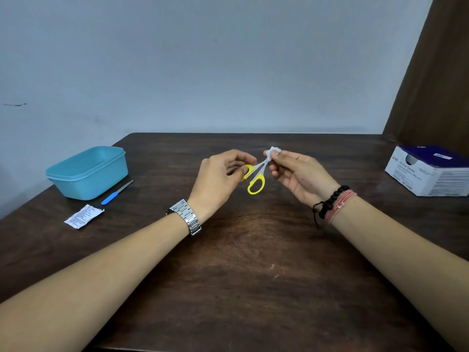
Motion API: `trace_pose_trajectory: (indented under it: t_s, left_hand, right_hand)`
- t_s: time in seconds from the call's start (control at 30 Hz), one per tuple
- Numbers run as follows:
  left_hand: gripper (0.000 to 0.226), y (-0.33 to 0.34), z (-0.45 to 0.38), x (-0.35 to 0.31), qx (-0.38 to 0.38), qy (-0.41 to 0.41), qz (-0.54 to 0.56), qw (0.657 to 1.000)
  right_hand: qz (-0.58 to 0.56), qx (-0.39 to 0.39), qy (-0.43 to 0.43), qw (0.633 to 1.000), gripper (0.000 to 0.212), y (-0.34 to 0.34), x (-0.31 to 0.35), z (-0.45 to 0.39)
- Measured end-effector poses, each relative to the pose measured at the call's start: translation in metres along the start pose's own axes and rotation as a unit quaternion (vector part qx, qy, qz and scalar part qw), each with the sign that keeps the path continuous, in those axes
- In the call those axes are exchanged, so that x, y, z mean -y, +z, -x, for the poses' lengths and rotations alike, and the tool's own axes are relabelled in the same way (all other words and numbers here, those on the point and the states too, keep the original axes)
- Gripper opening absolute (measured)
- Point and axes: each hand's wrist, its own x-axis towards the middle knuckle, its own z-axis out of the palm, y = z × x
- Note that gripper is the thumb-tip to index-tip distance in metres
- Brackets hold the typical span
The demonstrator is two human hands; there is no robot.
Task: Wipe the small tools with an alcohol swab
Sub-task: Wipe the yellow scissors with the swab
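Observation:
Small scissors with yellow handles hang in the air above the middle of the dark wooden table. My left hand grips one yellow handle loop. My right hand pinches a white alcohol swab around the blade tips, which the swab hides. The scissors are slightly spread, with the second handle loop hanging free below.
A light blue plastic tub stands at the left. In front of it lie a blue-handled nail file and a torn white swab packet. A white and purple swab box sits at the right edge.

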Motion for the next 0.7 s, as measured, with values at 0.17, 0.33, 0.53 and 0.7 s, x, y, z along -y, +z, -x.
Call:
trace_pose_trajectory:
  t_s: [0.17, 0.33, 0.53, 0.7]
  left_hand:
    - [0.024, -0.0002, 0.0006, 0.0005, 0.005, 0.016, -0.018, 1.000]
    - [0.023, 0.0001, -0.0006, -0.0003, -0.001, 0.016, -0.011, 1.000]
    - [0.019, 0.0017, 0.0013, 0.0019, 0.025, -0.014, -0.001, 1.000]
    - [0.018, 0.0057, 0.0024, 0.0002, 0.069, -0.082, 0.095, 0.990]
  right_hand:
    - [0.011, 0.004, 0.013, 1.000, 0.013, -0.0009, -0.0032, 0.0013]
    - [-0.011, -0.020, -0.017, 1.000, 0.013, -0.0012, 0.0020, -0.0021]
    - [0.014, -0.003, -0.005, 1.000, 0.013, -0.0001, -0.0014, 0.0005]
    - [-0.002, -0.023, -0.042, 0.999, 0.012, -0.0011, 0.0050, -0.0013]
